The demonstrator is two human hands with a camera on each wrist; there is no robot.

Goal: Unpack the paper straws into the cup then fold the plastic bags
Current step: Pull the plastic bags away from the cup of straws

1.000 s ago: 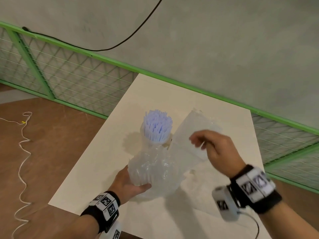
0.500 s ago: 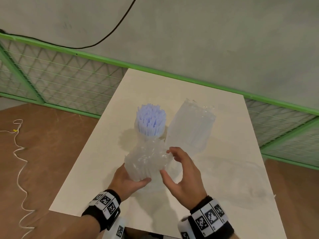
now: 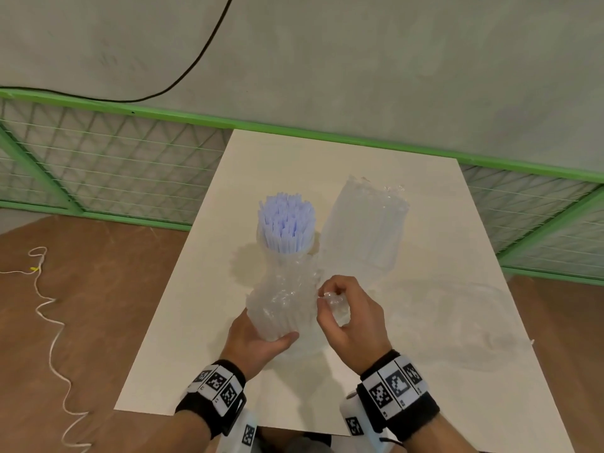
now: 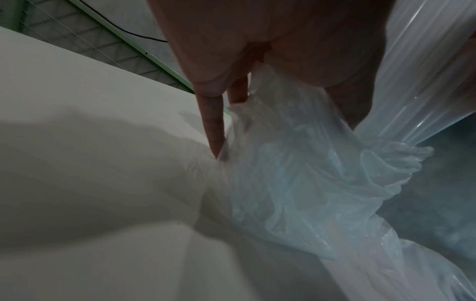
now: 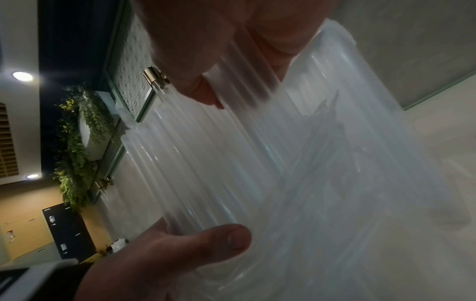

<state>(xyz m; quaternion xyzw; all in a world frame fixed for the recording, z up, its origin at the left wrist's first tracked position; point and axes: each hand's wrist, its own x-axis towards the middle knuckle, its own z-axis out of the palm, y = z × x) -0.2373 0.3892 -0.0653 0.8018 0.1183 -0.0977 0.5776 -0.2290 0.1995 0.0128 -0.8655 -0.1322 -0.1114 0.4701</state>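
A clear cup (image 3: pixel 310 247) stands mid-table, filled with upright pale blue-white paper straws (image 3: pixel 286 223). Just in front of it my left hand (image 3: pixel 261 338) grips the lower end of a crumpled clear bag of straws (image 3: pixel 282 305), held upright and leaning toward the cup. My right hand (image 3: pixel 327 295) pinches a fold of that bag's plastic on its right side. The left wrist view shows crumpled film (image 4: pixel 296 183) under my fingers. The ribbed bag (image 5: pixel 257 163) fills the right wrist view, with my left thumb (image 5: pixel 226 240) on it.
A second bag of straws (image 3: pixel 366 223) lies on the white table (image 3: pixel 202 322) to the right of the cup. An empty clear bag (image 3: pixel 457 322) lies flat at the right. A green mesh fence (image 3: pixel 114 171) runs behind, and a white cord (image 3: pixel 49 308) lies on the floor at the left.
My right hand has come down from over the second bag to the bag in my left hand and now pinches its plastic. The left hand has kept its grip.
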